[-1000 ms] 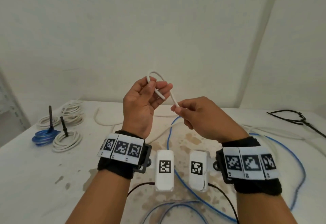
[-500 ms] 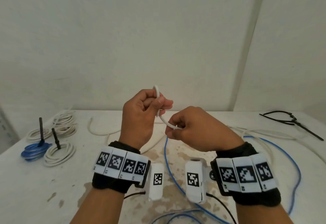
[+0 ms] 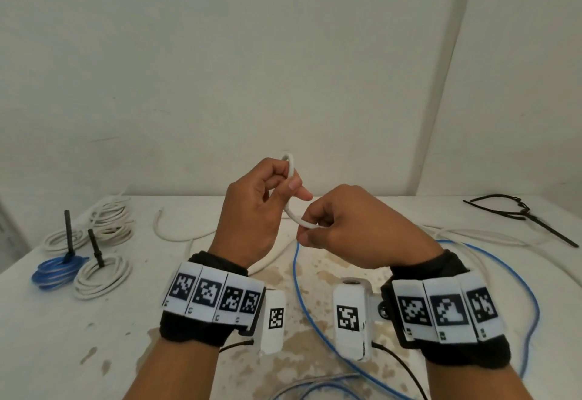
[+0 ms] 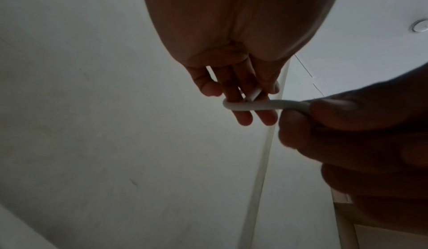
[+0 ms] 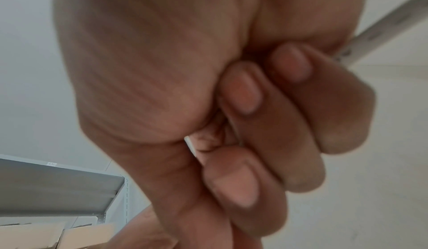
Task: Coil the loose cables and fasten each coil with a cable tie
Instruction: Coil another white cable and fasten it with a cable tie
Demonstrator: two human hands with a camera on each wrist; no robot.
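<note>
Above the table (image 3: 63,330), a white cable (image 3: 291,176) is looped around the left hand's (image 3: 255,210) fingers (image 4: 243,117) and pinched by the right hand (image 3: 356,226).

A thin white cable (image 3: 291,179) is held raised above the table (image 3: 47,321), bent into one small loop.

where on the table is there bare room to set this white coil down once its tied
Bare tabletop lies near-left, in front of the blue coil and white coils. Another patch sits at the far middle-right, between the hands and the black cable ties. The centre and right are crowded with the loose blue cable and loose white cable.
</note>
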